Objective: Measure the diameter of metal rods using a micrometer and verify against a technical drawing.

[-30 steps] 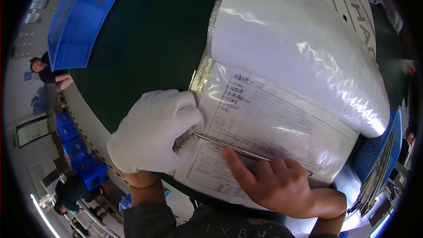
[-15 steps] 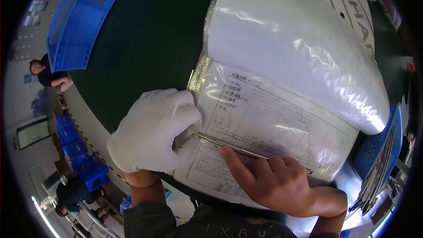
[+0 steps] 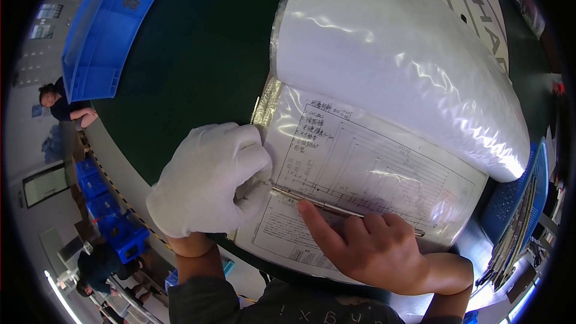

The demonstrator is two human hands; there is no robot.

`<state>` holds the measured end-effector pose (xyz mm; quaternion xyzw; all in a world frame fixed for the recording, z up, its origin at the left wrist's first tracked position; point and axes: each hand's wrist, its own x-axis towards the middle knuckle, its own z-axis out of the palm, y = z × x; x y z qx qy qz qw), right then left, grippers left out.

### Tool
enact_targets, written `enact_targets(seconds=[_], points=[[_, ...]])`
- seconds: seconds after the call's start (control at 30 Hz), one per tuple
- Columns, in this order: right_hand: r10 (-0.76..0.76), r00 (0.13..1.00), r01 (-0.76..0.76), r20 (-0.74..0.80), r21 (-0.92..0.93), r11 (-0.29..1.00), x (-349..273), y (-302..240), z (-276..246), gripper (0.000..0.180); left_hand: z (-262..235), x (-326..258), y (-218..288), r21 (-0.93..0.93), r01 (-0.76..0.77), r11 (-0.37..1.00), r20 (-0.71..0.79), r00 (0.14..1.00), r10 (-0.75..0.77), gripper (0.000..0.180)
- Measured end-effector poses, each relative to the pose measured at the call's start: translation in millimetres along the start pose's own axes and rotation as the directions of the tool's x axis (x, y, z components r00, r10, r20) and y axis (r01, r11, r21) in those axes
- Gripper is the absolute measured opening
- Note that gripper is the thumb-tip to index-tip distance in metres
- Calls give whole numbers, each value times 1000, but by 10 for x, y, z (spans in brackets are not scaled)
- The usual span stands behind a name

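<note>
My left hand (image 3: 210, 183), in a white glove, is closed around the left end of a thin metal rod (image 3: 318, 203). That rod slants down to the right across a printed technical drawing (image 3: 366, 174) in a clear sleeve. My bare right hand (image 3: 372, 249) rests over the lower part of the page. Its index finger is stretched out, with the tip at the rod; the other fingers are curled beside it and hide part of the rod. The rod's far end shows past the knuckles. Above the drawing, another sleeved white sheet (image 3: 390, 54) is turned up and bulges.
The binder lies on a dark green table (image 3: 186, 54). A blue plastic bin (image 3: 102, 42) stands at the far left. On the right is a blue holder (image 3: 519, 204) with papers. Beyond the table's left edge are blue stools (image 3: 120, 234) and a seated person (image 3: 66, 105).
The rod's left end sits slightly lower and further right, so it slants less. The pages have shifted a little left in the picture. My right hand has hardly moved.
</note>
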<state>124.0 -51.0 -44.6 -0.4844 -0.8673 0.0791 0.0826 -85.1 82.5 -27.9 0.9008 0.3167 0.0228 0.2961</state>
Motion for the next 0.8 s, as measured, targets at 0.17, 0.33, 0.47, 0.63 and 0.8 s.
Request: enact_targets(seconds=[0.17, 0.33, 0.47, 0.63, 0.8], points=[[0, 1000, 0, -1, -1, 1000, 4, -3, 3, 52, -2, -3, -2, 10, 3, 1000, 6, 1000, -3, 18], [3, 1000, -3, -2, 8, 1000, 7, 0, 7, 52, -3, -1, -1, 15, 51, 999, 37, 998, -52, 20], [7, 1000, -7, -8, 14, 1000, 8, -2, 0, 52, 8, -17, -3, 26, 9, 1000, -28, 1000, -9, 20], [9, 1000, -9, -8, 13, 1000, 7, -1, 5, 52, 2, -30, -28, 13, 11, 1000, -5, 1000, -11, 19], [1, 1000, -1, -9, 14, 1000, -13, 0, 24, 53, 4, -44, -64, -19, -9, 1000, -1, 1000, 9, 18]])
